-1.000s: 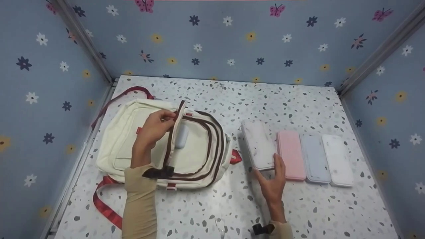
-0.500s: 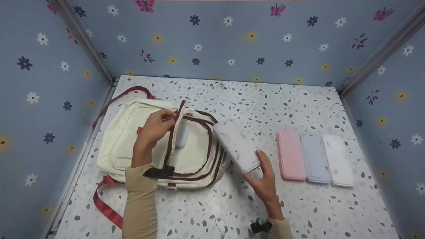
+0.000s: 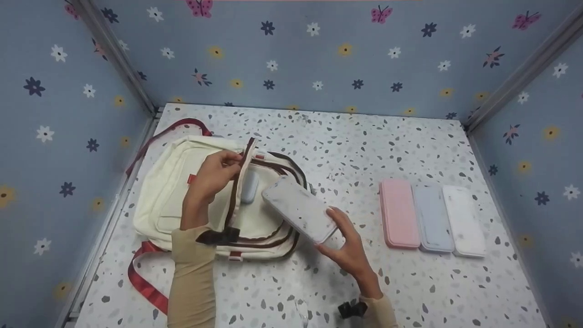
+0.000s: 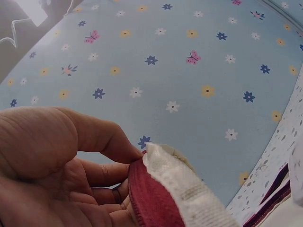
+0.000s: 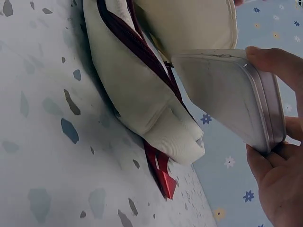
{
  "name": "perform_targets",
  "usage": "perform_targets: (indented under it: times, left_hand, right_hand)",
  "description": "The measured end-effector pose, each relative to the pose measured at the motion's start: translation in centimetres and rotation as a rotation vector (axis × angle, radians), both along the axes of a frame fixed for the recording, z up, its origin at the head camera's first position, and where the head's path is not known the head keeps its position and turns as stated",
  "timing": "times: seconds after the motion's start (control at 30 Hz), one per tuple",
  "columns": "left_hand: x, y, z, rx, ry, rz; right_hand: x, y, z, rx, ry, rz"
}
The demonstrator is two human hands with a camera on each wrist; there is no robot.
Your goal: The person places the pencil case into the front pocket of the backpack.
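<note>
A cream backpack (image 3: 159, 200) with brown zips lies on the speckled table, its front pocket unzipped. My left hand (image 3: 212, 175) pinches the zip edge of the pocket flap (image 4: 161, 198) and holds it lifted. In the pocket opening lies a small blue-grey rounded object (image 3: 249, 187), partly hidden by the flap. My right hand (image 3: 347, 248) grips one end of a white rectangular case (image 3: 300, 207) with rounded corners, thumb on one side and fingers on the other. The case is tilted, its far end over the open pocket. In the right wrist view, the case (image 5: 222, 90) shows a rimmed edge.
To the right, a pink case (image 3: 400, 213), a light blue case (image 3: 432, 217) and another white case (image 3: 463, 221) lie side by side. Red straps (image 3: 145, 282) trail from the backpack. Flower-patterned walls (image 3: 314, 59) enclose the table on three sides.
My right hand has carried the white case leftward from beside the pink case to above the open pocket, turning it on the way. The left hand stays at the flap.
</note>
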State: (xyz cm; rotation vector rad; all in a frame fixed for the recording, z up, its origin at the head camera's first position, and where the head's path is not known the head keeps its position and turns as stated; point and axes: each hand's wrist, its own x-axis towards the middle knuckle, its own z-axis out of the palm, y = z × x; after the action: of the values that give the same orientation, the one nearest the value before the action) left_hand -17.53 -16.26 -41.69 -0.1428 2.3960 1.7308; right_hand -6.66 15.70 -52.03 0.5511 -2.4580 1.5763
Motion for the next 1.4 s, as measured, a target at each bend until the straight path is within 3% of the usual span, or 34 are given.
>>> perform_targets:
  times: [0.33,0.57,0.77,1.1,1.4]
  left_hand:
    - [0.0,0.1,-0.1,-0.004,0.000,-0.006]
    - [0.0,0.1,-0.1,-0.007,-0.003,-0.006]
    - [0.0,0.2,-0.2,-0.008,0.010,-0.013]
    - [0.1,0.4,-0.1,-0.004,0.012,-0.007]
    - [-0.1,0.4,-0.1,-0.011,-0.003,-0.007]
  right_hand:
    - [-0.2,-1.3,0.7,0.055,-0.048,0.119]
    - [-1.0,-1.3,-3.4,0.071,-0.094,0.190]
    - [-1.2,-2.3,-3.4,0.131,-0.080,0.232]
    - [-2.9,-4.0,-3.3,0.159,-0.150,0.324]
    - [-4.1,-6.1,-3.1,0.170,-0.193,0.290]
